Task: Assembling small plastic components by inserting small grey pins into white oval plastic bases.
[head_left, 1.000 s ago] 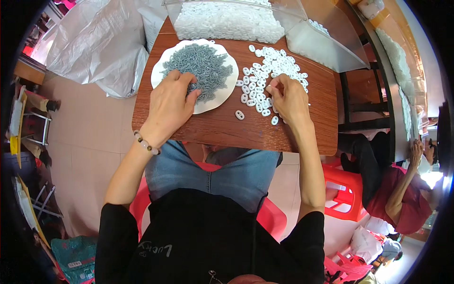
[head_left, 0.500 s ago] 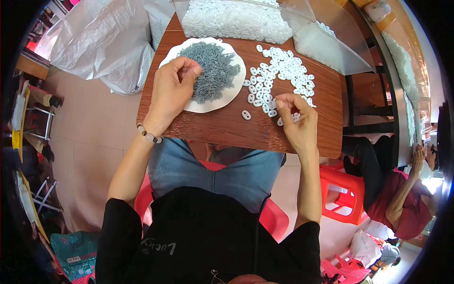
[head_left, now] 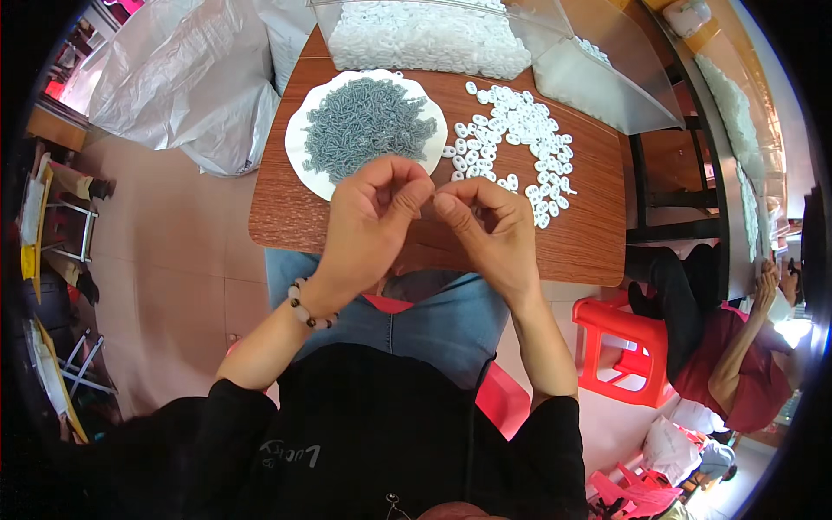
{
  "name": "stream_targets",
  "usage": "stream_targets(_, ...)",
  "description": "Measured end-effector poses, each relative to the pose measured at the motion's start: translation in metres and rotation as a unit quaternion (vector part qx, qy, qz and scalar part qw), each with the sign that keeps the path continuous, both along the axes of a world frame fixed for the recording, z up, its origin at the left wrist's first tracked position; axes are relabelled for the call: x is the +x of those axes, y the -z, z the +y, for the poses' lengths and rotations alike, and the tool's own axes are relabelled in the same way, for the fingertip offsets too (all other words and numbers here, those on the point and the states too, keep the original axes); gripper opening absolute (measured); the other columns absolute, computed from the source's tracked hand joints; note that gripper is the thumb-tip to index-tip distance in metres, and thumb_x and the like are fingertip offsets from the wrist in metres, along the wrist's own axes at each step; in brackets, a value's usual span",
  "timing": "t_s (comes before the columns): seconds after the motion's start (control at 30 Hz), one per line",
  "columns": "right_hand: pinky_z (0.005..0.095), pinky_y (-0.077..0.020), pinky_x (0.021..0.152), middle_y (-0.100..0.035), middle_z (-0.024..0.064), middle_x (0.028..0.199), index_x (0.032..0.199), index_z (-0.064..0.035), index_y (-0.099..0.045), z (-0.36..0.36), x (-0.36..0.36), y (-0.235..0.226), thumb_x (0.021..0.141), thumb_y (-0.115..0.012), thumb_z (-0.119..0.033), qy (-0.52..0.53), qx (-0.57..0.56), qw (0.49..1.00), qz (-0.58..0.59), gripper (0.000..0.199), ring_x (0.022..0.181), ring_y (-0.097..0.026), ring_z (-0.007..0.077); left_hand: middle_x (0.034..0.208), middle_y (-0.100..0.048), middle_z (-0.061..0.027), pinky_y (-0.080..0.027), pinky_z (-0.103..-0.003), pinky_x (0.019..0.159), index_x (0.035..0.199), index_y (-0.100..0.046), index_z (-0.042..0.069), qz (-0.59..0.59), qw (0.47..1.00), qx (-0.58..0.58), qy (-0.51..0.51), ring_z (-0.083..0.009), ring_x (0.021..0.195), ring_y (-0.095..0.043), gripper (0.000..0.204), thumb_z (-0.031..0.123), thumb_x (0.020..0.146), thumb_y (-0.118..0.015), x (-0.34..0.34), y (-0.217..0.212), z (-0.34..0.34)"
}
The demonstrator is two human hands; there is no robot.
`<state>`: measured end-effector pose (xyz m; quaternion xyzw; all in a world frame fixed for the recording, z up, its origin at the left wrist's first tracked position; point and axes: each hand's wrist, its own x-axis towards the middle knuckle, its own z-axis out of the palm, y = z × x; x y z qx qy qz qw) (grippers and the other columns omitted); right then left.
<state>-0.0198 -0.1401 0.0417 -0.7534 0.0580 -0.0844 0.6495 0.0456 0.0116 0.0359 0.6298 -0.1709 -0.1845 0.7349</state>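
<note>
My left hand (head_left: 374, 224) and my right hand (head_left: 490, 232) meet fingertip to fingertip above the near edge of a small wooden table (head_left: 589, 234). Each pinches something tiny that the fingers hide. Behind the left hand a white plate (head_left: 303, 160) holds a heap of small grey metal pieces (head_left: 368, 126). Behind the right hand lies a loose spread of small white plastic rings (head_left: 520, 139) on the tabletop.
A clear plastic bag of white pieces (head_left: 416, 39) lies at the table's far edge. Large clear plastic bags (head_left: 182, 82) sit on the floor at the left. A red plastic stool (head_left: 628, 347) stands at the right, beside a seated person in red (head_left: 737, 373).
Both hands left the plate and the white rings and came together over the table's near edge, fingertips now touching.
</note>
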Motion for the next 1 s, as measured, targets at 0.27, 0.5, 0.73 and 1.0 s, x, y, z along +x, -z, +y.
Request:
stream_targets(0.27, 0.0167, -0.0405, 0.064, -0.061, -0.0026, 0.077, 0.085, 0.0008, -0.065, -0.005, -0.034, 0.008, 0.088, -0.065, -0.004, 0.019, 0.045, 0.997, 0.066, 0.005, 0.072, -0.051, 0.0012, 0.078, -0.063, 0.0018, -0.045, -0.018, 0.06, 0.096, -0.062, -0.001, 0.045, 0.997, -0.013, 0.062, -0.0013, 0.068, -0.054, 0.013, 0.011, 0.093, -0.062, -0.025, 0.021, -0.009)
stream_targets(0.5, 0.0167, -0.0412, 0.063, -0.062, -0.0026, 0.076, 0.084, 0.0001, -0.065, -0.014, -0.046, 0.009, 0.088, -0.065, -0.004, 0.032, 0.045, 0.995, 0.08, 0.006, 0.07, -0.053, 0.0016, 0.081, -0.064, -0.0011, -0.046, -0.018, 0.06, 0.096, -0.062, -0.002, 0.092, 0.991, -0.007, 0.1, -0.0034, 0.069, -0.056, 0.015, 0.013, 0.093, -0.062, -0.039, 0.025, -0.01)
stream_targets(0.73, 0.018, -0.043, 0.067, -0.064, -0.0005, 0.081, 0.092, 0.0005, -0.067, -0.012, -0.051, -0.001, 0.086, -0.069, -0.006, 0.005, 0.181, 0.982, 0.061, 0.009, 0.074, -0.055, 0.0038, 0.079, -0.063, -0.0016, -0.044, -0.019, 0.056, 0.091, -0.06, 0.0, 0.153, 0.982, 0.006, 0.106, -0.0047, 0.065, -0.054, 0.019, 0.017, 0.097, -0.055, -0.039, 0.022, -0.008)
stream_targets(1.0, 0.0209, -0.0455, 0.069, -0.064, 0.0016, 0.084, 0.094, -0.0009, -0.068, -0.01, -0.059, 0.011, 0.078, -0.075, 0.001, 0.051, -0.065, 0.997, -0.005, 0.017, 0.074, -0.056, 0.0076, 0.074, -0.057, 0.0022, -0.043, -0.018, 0.053, 0.088, -0.059, 0.002, 0.049, 0.982, 0.104, 0.15, -0.0029, 0.062, -0.051, 0.023, 0.021, 0.099, -0.052, -0.042, 0.011, -0.005)
